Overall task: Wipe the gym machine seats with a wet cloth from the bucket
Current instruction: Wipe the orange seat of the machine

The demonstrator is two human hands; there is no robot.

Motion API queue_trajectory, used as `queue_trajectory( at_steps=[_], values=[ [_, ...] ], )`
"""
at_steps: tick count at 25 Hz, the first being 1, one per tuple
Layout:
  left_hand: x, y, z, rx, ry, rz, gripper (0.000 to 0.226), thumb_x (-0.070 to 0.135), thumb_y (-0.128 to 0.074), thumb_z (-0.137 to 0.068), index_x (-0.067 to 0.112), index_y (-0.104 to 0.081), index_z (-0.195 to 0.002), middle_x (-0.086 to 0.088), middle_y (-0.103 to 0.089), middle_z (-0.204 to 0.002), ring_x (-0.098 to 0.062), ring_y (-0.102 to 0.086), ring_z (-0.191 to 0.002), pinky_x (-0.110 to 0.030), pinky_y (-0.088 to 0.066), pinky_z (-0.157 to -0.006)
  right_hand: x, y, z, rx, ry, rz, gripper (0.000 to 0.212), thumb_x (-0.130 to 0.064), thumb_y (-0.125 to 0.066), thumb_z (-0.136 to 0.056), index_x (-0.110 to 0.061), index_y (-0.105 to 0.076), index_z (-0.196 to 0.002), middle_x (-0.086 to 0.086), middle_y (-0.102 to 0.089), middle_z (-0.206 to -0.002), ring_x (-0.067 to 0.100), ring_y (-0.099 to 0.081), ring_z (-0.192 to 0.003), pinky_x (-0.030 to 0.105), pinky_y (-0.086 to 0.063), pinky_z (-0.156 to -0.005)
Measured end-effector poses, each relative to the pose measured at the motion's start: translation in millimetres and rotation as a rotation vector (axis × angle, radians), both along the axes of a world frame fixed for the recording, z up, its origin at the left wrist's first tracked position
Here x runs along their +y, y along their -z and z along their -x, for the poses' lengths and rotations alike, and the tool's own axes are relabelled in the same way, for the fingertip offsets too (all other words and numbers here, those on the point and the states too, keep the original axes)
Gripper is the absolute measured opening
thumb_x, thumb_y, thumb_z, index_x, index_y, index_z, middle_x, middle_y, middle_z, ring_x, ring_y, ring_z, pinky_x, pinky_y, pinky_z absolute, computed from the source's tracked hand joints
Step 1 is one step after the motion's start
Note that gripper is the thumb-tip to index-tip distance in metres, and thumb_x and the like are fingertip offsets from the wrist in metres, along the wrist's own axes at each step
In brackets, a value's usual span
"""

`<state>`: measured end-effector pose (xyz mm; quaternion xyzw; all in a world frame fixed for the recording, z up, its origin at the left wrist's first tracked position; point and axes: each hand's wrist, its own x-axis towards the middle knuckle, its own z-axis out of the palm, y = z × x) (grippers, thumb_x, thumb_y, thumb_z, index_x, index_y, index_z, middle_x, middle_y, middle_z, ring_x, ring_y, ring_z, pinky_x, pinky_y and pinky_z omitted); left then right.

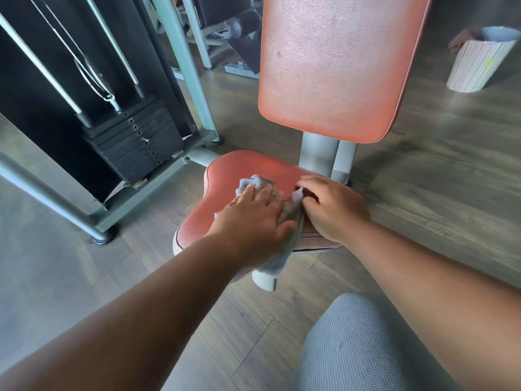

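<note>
A red padded seat (242, 170) of a gym machine sits low in the middle, with its red backrest (338, 66) rising behind it. A grey cloth (277, 258) lies across the seat and hangs over its front edge. My left hand (251, 218) presses flat on the cloth, fingers spread. My right hand (335, 207) pinches a raised fold of the same cloth at the seat's right side. A pale ribbed bucket (476, 63) stands on the floor at the far right, with a dark cloth draped over its rim.
A black weight stack (135, 142) with cables and grey frame tubes (186, 66) stands to the left of the seat. Grey posts (318, 156) hold up the backrest. Wood-look floor (437, 165) surrounds the machine. My knee in grey fabric (352, 348) is at the bottom right.
</note>
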<state>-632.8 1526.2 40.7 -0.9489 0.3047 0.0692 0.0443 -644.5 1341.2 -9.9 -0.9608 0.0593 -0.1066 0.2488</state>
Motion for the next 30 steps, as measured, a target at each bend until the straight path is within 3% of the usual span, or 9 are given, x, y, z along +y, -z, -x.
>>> queue_trajectory(
  at_steps=[4,7,11,13,17,19,22,26,30],
  values=[
    [62,-12,15,0.016,-0.143,0.061,0.073,0.066,-0.020,-0.096,0.029,-0.009,-0.158,0.003,-0.005,-0.166,-0.021,-0.006,-0.152,-0.038,-0.010,-0.121,-1,-1,-1,0.067,0.008,0.010,0.048,-0.038,-0.039,-0.089,-0.040,-0.057,-0.134,-0.024,-0.046,-0.149,0.006,-0.041,-0.138,0.033,-0.037,-0.110],
    [82,-10,-12,0.095,-0.270,0.165,0.074,0.065,-0.024,-0.096,0.026,-0.015,-0.158,0.000,-0.016,-0.165,-0.022,-0.019,-0.150,-0.042,-0.019,-0.119,2,-1,0,0.066,0.025,0.039,0.046,-0.037,-0.040,-0.091,-0.040,-0.057,-0.134,-0.024,-0.045,-0.150,0.007,-0.041,-0.138,0.032,-0.037,-0.109],
    [34,2,-54,0.086,-0.278,0.069,0.078,0.063,-0.022,-0.092,0.014,-0.026,-0.153,-0.012,-0.021,-0.162,-0.032,-0.019,-0.149,-0.048,-0.019,-0.120,2,-4,2,0.019,0.008,0.041,0.042,-0.034,-0.042,-0.093,-0.038,-0.058,-0.131,-0.023,-0.050,-0.145,0.010,-0.046,-0.135,0.032,-0.039,-0.103],
    [7,1,-43,0.069,-0.179,0.041,0.079,0.064,-0.020,-0.091,0.016,-0.025,-0.153,-0.011,-0.018,-0.163,-0.032,-0.014,-0.150,-0.051,-0.017,-0.120,0,-4,4,0.009,-0.008,0.037,0.040,-0.032,-0.042,-0.094,-0.037,-0.058,-0.131,-0.021,-0.051,-0.145,0.011,-0.046,-0.134,0.032,-0.040,-0.102],
    [47,-5,11,-0.030,0.035,0.064,0.072,0.067,-0.021,-0.096,0.033,-0.011,-0.158,0.009,-0.001,-0.166,-0.017,-0.001,-0.153,-0.035,-0.006,-0.122,-2,-2,3,0.039,-0.015,0.018,0.044,-0.034,-0.042,-0.094,-0.039,-0.057,-0.135,-0.024,-0.046,-0.149,0.006,-0.041,-0.138,0.031,-0.037,-0.108],
    [85,-9,12,-0.005,-0.048,0.166,0.070,0.067,-0.025,-0.095,0.037,-0.013,-0.157,0.015,-0.003,-0.165,-0.011,-0.005,-0.151,-0.024,-0.003,-0.117,-1,-1,1,0.059,0.005,0.023,0.045,-0.036,-0.041,-0.093,-0.041,-0.055,-0.136,-0.025,-0.044,-0.150,0.005,-0.039,-0.140,0.032,-0.036,-0.109],
    [103,-8,-17,0.116,-0.229,0.336,0.070,0.066,-0.032,-0.094,0.034,-0.022,-0.157,0.009,-0.017,-0.164,-0.010,-0.018,-0.149,-0.025,-0.013,-0.113,5,0,1,0.071,0.040,0.081,0.047,-0.037,-0.037,-0.094,-0.042,-0.053,-0.138,-0.026,-0.041,-0.152,0.004,-0.037,-0.141,0.032,-0.035,-0.109],
    [54,-9,-27,0.056,-0.122,0.134,0.071,0.060,-0.033,-0.098,0.025,-0.017,-0.158,0.004,-0.010,-0.166,-0.014,-0.007,-0.152,-0.032,-0.009,-0.119,5,-3,4,0.046,0.019,0.067,0.045,-0.034,-0.040,-0.094,-0.040,-0.056,-0.136,-0.024,-0.046,-0.149,0.007,-0.041,-0.138,0.031,-0.037,-0.105],
    [53,-7,17,-0.070,0.123,0.019,0.075,0.069,-0.030,-0.093,0.036,-0.013,-0.157,0.010,-0.007,-0.166,-0.017,-0.006,-0.152,-0.035,-0.010,-0.119,3,-6,7,0.083,0.009,0.001,0.045,-0.034,-0.042,-0.094,-0.041,-0.056,-0.136,-0.025,-0.044,-0.150,0.004,-0.038,-0.140,0.030,-0.034,-0.110]
  ],
)
